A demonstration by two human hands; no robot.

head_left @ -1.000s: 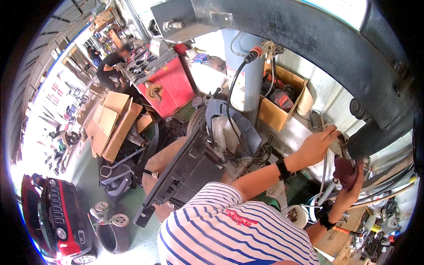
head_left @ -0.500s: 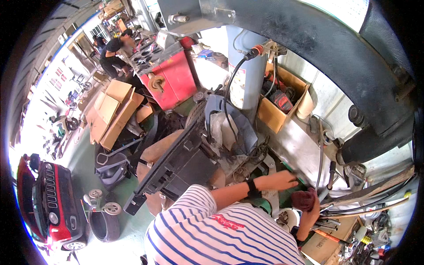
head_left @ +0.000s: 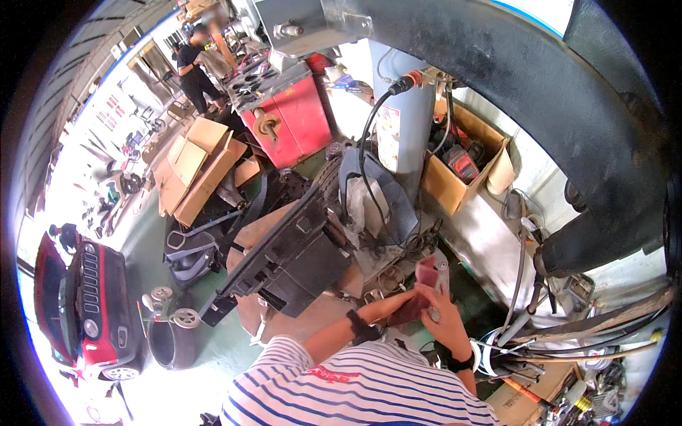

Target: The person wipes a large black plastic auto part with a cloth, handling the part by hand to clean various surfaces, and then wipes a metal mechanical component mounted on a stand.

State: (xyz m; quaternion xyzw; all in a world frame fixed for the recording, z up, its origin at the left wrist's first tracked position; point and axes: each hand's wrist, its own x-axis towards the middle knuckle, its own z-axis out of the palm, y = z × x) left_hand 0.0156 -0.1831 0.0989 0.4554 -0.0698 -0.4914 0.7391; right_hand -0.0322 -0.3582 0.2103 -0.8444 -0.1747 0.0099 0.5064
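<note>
A dark red cloth (head_left: 408, 312) is bunched between my two hands, low in front of my body. My left hand (head_left: 399, 304) grips it from the left, its fingers partly hidden. Close against it, my right hand (head_left: 442, 321) is closed on the cloth's right side. Just beyond my fingers shows another reddish cloth piece (head_left: 428, 274); whether it belongs to the same cloth I cannot tell. Beside that piece is a pale metal part (head_left: 442, 264). A white bucket (head_left: 486, 355) stands by my right wrist.
A large black plastic panel (head_left: 291, 259) lies left of my hands. Hoses and bars (head_left: 568, 341) crowd the right side. Overhead curves a thick dark machine arm (head_left: 511, 64). Farther off are a red cabinet (head_left: 295, 117), cardboard (head_left: 199, 170) and people at work (head_left: 195, 74).
Both hands have come together, the right one moving left from beside the hoses with the cloth. My left hand has drawn back toward my body and now meets the cloth.
</note>
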